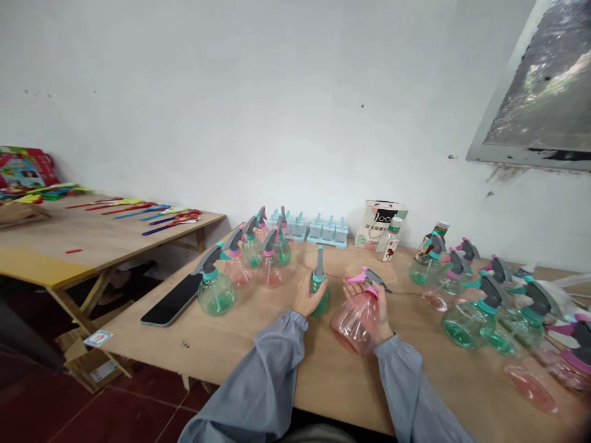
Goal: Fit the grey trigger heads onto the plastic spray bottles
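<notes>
My left hand (306, 298) is wrapped round a green spray bottle (322, 304) with a grey and teal trigger head. That bottle stands upright on the table. In my right hand (383, 315) is a clear pink spray bottle (353, 321), tilted, its pink and grey trigger head (369, 278) pointing left. My right fingers curve behind its neck, partly hidden by the bottle. To the left stands a group of pink and green spray bottles, the nearest a green spray bottle (217, 295). On the right are several more, among them a green spray bottle (468, 321).
A black phone (173, 301) lies near the table's left edge. Light-blue popsicle moulds (328, 232), a printed carton (376, 224) and a labelled bottle (390, 240) line the wall. At a second table (96, 246) on the left, another person's hand (21, 213) rests near coloured strips.
</notes>
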Demonstrator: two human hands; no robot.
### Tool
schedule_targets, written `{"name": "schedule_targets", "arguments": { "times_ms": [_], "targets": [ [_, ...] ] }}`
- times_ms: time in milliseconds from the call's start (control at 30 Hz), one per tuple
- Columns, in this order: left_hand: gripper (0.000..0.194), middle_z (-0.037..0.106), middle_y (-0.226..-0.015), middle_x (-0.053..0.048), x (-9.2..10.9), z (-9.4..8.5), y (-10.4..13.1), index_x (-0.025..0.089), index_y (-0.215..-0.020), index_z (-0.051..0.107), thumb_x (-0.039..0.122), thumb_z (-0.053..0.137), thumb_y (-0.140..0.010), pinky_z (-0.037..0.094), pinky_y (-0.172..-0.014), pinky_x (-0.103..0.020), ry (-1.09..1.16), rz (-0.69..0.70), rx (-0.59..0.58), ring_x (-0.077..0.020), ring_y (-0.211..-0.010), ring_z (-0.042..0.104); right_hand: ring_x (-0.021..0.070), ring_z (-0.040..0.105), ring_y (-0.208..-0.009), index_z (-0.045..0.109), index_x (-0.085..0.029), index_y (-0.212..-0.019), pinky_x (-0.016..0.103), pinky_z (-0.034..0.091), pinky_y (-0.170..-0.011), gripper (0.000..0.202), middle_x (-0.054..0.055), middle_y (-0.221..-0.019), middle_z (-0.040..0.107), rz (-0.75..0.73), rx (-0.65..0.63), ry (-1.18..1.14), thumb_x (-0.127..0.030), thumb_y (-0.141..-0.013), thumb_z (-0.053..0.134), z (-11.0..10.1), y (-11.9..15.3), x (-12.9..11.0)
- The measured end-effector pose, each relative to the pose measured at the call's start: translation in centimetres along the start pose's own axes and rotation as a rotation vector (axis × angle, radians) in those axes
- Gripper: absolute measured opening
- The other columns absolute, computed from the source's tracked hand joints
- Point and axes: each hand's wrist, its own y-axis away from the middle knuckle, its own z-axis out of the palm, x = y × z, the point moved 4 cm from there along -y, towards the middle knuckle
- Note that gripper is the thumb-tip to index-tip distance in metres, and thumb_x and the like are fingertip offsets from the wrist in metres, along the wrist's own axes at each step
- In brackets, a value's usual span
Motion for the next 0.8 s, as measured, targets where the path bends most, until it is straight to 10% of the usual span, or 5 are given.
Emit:
{"name": "schedule_targets", "arguments": {
  "times_ms": [800],
  "targets": [
    [0.024,0.065,-0.081,-0.003,0.0,0.0,0.0,0.022,-0.089,0.059,0.045,0.06,-0.085,0.05,-0.079,-0.031,0.018,-0.002,-0.004,-0.0188,-0.082,0.064,0.0312,0.069,-0.114,0.072,-0.022,-0.088,0.051,0.056,-0.101,0.029,0.007,-0.1,0.079,0.04,-0.104,0.11,-0.044,-0.069,0.075,1.1,0.9,0.2]
  ]
}}
